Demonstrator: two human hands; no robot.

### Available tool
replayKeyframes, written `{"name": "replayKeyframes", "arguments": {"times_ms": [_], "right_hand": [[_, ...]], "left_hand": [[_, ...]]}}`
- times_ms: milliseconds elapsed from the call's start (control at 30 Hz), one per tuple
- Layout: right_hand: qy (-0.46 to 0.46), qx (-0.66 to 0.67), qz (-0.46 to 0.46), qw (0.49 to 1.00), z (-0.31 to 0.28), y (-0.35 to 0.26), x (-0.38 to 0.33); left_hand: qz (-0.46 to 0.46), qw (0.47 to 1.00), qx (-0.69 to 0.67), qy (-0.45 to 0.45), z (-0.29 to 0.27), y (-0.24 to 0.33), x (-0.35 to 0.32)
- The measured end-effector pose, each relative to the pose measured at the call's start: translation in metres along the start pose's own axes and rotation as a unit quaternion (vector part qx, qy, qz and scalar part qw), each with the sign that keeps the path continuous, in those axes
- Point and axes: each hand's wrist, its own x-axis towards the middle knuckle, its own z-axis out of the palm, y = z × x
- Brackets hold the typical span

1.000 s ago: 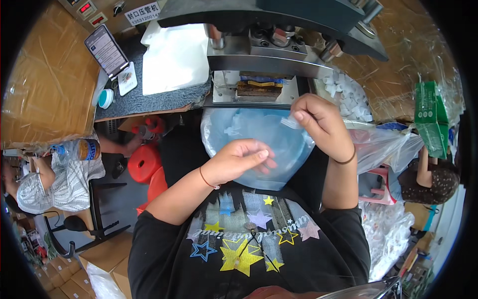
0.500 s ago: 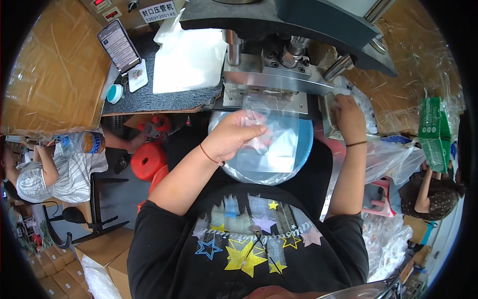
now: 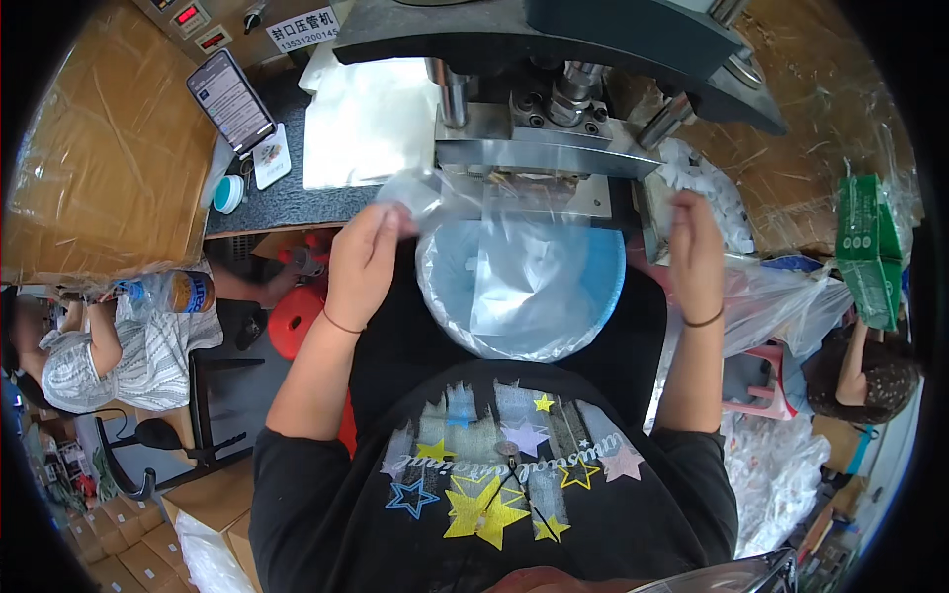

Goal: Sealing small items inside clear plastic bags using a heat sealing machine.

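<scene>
My left hand (image 3: pixel 366 259) is raised left of the basin, its thumb and fingers closed on a clear plastic piece (image 3: pixel 427 196), which is blurred and stretches toward the press. Below the metal bar of the press (image 3: pixel 546 156), a clear plastic bag (image 3: pixel 524 292) hangs down into the round blue basin (image 3: pixel 608 296), which has a clear plastic liner. On the right, my right hand (image 3: pixel 698 247) is beside a tray (image 3: pixel 654 212) at the press's side. Motion smears its fingertips, so I cannot make out whether they hold anything.
Left of the press, a stack of clear plastic sheets (image 3: pixel 368 133) lies on the dark bench mat, near a phone (image 3: pixel 232 104) and a small teal-lidded jar (image 3: pixel 228 194). White pieces (image 3: pixel 707 188) lie beyond the tray. A red stool (image 3: pixel 294 321) and two other people are farther out.
My left hand has left the hanging bag and moved left to the other plastic piece. My right hand has shifted slightly toward me from the tray. The bag now hangs into the basin.
</scene>
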Motion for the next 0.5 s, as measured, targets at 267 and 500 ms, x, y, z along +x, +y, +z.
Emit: {"name": "replayKeyframes", "arguments": {"times_ms": [267,500], "right_hand": [[-0.093,0.224,-0.117,0.963,0.022,-0.075,0.012],[-0.044,0.279,-0.051,0.958,0.018,-0.068,0.014]], "left_hand": [[-0.01,0.979,-0.091,-0.18,0.05,0.039,-0.016],[-0.111,0.935,-0.228,-0.248,0.076,0.03,-0.032]]}}
